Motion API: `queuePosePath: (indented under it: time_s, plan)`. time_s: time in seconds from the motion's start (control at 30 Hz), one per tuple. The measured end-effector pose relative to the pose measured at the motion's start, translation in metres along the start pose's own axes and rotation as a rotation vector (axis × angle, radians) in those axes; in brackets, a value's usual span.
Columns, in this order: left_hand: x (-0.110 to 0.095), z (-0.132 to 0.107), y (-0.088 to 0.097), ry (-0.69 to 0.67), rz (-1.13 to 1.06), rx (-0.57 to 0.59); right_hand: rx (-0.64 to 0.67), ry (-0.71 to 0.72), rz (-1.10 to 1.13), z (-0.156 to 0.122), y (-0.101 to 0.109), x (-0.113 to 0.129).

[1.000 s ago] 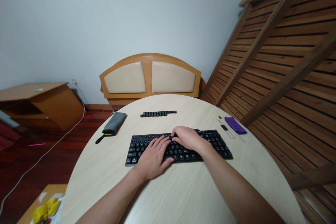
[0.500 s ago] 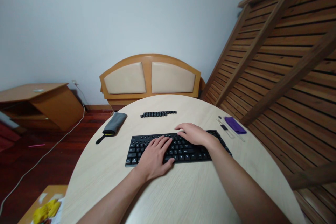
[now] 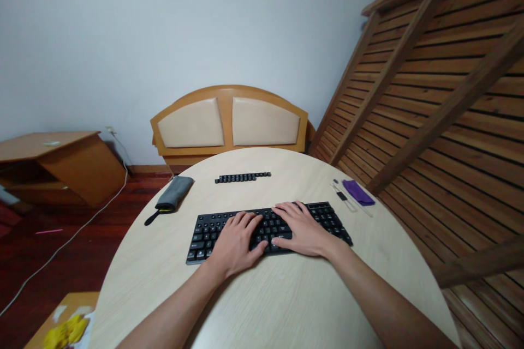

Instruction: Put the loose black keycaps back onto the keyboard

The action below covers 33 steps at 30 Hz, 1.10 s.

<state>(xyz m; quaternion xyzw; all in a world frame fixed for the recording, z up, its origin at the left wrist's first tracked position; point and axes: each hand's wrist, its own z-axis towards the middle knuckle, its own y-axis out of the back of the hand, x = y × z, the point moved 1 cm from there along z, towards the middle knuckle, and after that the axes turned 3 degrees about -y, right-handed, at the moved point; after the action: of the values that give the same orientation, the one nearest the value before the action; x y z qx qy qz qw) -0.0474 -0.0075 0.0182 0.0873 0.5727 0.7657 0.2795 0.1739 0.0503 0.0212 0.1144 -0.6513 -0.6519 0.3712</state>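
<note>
Nearest, two bare forearms are seen reaching over the pale round worktop (image 3: 266,305). The left hand (image 3: 234,244) and the right hand (image 3: 302,232) are laid flat on the black keyboard (image 3: 203,233), with fingers spread over the keys and nothing gripped by either. The keyboard is set flat near the middle of the worktop, its long side turned toward the person. It is judged to be light and stiff, a plastic slab whose smooth keys give under pressure. A hold would best be taken at the two short ends, not on the keys. Farther off, a grey pouch (image 3: 174,194) is seen to the left, a row of loose black keycaps (image 3: 242,178) behind the keyboard, and a purple cloth (image 3: 357,192) with small tools (image 3: 343,199) to the right. Beyond the worktop, a padded wooden headboard (image 3: 229,122) is stood against the wall.
</note>
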Motion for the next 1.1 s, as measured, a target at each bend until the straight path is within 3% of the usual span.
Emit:
queuePosePath:
  time_s: [0.27, 0.83, 0.97, 1.1]
  plan:
    - [0.001, -0.002, -0.002, -0.001, 0.024, 0.014, -0.092, 0.016, -0.038, -0.003, -0.006, 0.001]
    - [0.002, 0.001, -0.006, 0.031, 0.016, 0.077, -0.028, 0.015, -0.04, -0.006, -0.002, 0.0]
    - [0.013, 0.019, -0.005, 0.028, -0.051, 0.085, -0.033, 0.002, -0.034, -0.007, 0.001, -0.004]
    - [0.047, 0.055, -0.004, 0.025, 0.024, 0.083, -0.049, 0.004, -0.024, -0.008, 0.004, -0.006]
